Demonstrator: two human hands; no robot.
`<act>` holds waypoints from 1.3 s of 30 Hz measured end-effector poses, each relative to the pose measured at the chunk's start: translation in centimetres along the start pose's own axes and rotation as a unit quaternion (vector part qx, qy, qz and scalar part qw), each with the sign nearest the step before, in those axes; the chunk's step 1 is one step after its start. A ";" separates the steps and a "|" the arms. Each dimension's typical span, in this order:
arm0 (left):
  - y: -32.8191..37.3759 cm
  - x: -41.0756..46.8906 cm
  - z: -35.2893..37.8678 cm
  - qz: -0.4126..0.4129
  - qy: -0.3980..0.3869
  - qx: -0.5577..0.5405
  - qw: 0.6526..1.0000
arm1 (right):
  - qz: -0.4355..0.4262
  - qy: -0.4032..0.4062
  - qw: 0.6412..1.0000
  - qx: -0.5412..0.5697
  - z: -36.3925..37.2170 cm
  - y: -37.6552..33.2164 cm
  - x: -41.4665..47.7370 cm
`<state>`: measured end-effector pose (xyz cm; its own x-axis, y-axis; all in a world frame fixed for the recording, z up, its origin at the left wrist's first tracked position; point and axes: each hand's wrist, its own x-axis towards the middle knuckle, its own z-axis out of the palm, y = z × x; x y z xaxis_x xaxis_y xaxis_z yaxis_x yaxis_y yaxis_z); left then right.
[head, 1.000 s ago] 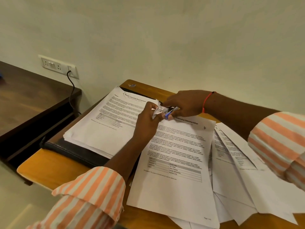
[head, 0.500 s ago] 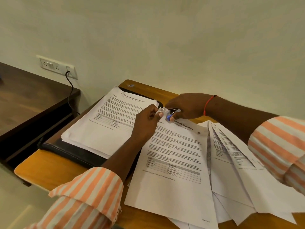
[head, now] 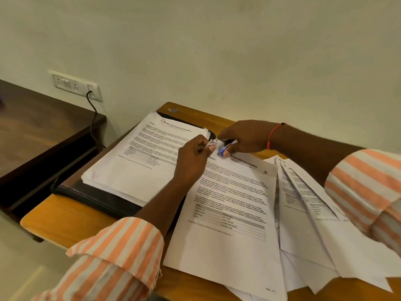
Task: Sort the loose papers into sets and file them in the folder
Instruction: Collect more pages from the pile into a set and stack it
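Observation:
My left hand (head: 193,157) pinches the top left corner of a printed paper set (head: 230,213) that lies in front of me. My right hand (head: 243,137) grips a small blue stapler (head: 223,149) at that same corner. A thick stack of printed papers (head: 138,161) rests on an open black folder (head: 95,198) to the left. More loose sheets (head: 303,213) fan out on the right, partly under my right sleeve.
The wooden desk (head: 56,216) ends close on the left and butts against the wall at the back. A darker table (head: 36,127) stands lower on the left. A wall socket (head: 73,84) with a black cord sits above it.
Both hands and the pinched corner have stayed close together and lowered slightly toward the paper; the view has shifted a little. The grips are unchanged.

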<state>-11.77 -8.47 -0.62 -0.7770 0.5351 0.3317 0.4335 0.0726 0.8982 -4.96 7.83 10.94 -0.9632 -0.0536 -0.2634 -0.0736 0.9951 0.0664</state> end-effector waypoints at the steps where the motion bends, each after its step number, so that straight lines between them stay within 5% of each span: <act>1: 0.1 0.0 0.0 0.000 0.002 0.000 1.000 | 0.003 -0.004 1.000 0.002 -0.1 0.0 0.0; 13: 0.3 -0.1 -0.1 -0.015 -0.005 -0.006 1.000 | 0.011 0.001 1.000 -0.001 0.4 0.1 -0.3; 18: 0.8 -0.3 -0.5 -0.045 -0.010 -0.020 0.999 | 0.072 0.068 0.984 0.145 2.2 2.5 -2.1; 24: 1.1 -0.5 -0.7 -0.080 -0.024 -0.050 0.995 | 0.157 0.117 0.970 0.142 4.9 3.8 -2.5; 29: 1.4 0.2 -1.5 -0.088 -0.001 -0.030 0.996 | 0.225 0.173 0.941 0.183 7.1 4.0 0.8; 39: -0.4 1.1 -2.4 -0.126 0.033 0.057 0.990 | 0.275 0.202 0.936 0.083 7.4 6.9 12.5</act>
<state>-13.90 -9.94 0.08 -0.8929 0.4330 0.1233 0.2686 0.2925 0.9177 -15.57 14.68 1.01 -0.8649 0.4776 0.1545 0.4718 0.8786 -0.0743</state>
